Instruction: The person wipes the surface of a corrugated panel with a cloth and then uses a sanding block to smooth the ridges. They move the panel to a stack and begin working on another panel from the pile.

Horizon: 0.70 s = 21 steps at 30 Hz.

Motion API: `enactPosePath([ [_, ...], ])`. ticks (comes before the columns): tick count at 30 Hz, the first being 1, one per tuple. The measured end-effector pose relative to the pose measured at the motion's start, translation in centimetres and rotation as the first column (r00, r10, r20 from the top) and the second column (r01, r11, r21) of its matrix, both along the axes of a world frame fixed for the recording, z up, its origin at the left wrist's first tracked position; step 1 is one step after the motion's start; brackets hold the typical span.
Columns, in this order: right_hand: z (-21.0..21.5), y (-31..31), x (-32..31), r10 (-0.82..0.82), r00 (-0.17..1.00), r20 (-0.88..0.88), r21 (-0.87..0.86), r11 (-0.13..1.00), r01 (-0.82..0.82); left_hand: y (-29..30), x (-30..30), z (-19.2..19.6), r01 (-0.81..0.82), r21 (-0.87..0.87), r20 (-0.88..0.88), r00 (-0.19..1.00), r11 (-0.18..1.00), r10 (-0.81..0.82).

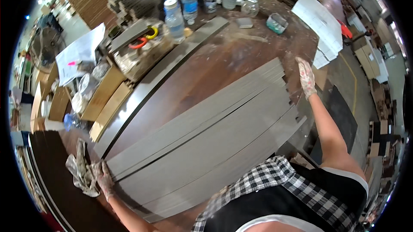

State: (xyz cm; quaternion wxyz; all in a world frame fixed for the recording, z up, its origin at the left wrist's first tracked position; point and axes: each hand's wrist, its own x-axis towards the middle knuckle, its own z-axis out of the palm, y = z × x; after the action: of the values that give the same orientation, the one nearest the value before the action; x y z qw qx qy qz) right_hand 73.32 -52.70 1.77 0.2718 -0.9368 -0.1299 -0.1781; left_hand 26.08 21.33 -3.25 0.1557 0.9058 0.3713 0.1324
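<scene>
Several long grey boards [206, 133] lie side by side on the brown table [189, 81], slanting from lower left to upper right, with their right ends staggered. At their left ends is my left hand [103, 179], in a patterned glove with its fingers stretched; it seems to touch the board ends. A crumpled, stained rag [81, 169] lies right beside it. My right hand [306, 79], gloved alike, is just beyond the boards' right ends at the table's edge. Its fingers are stretched out and hold nothing visible. Farther back, a narrow grey strip [172, 60] lies apart from the boards.
Behind the strip stand water bottles [189, 1], scissors [144, 42] on a wrapped block, and cardboard trays [101, 98] of odds and ends. Small tubs [276, 23] sit at the back. White sheets [320, 25] overhang the right edge. Dark boards [56, 167] are stacked at left.
</scene>
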Motion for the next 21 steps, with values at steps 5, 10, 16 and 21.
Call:
enactPosePath([
  [5,-1.2,2.6,-1.8,0.17,0.74,-0.651,0.518,0.812,0.268,-3.2,0.6,3.0,-0.15,-0.034,-0.149,0.978,0.988,0.143],
  [10,-4.2,7.1,3.2,0.304,0.847,-0.437,0.428,0.898,-0.101,-0.4,-1.8,0.8,-0.081,0.13,-0.076,0.993,0.988,0.092],
  [16,-5.6,10.1,10.2,0.291,0.891,-0.349,0.36,0.919,-0.159,-3.1,0.6,2.0,-0.282,0.06,-0.142,0.947,0.958,0.288],
  [21,-4.7,19.8,15.8,0.351,0.81,-0.47,0.313,0.924,-0.219,3.8,-4.4,-0.9,-0.136,0.26,-0.182,0.965,0.956,0.187],
])
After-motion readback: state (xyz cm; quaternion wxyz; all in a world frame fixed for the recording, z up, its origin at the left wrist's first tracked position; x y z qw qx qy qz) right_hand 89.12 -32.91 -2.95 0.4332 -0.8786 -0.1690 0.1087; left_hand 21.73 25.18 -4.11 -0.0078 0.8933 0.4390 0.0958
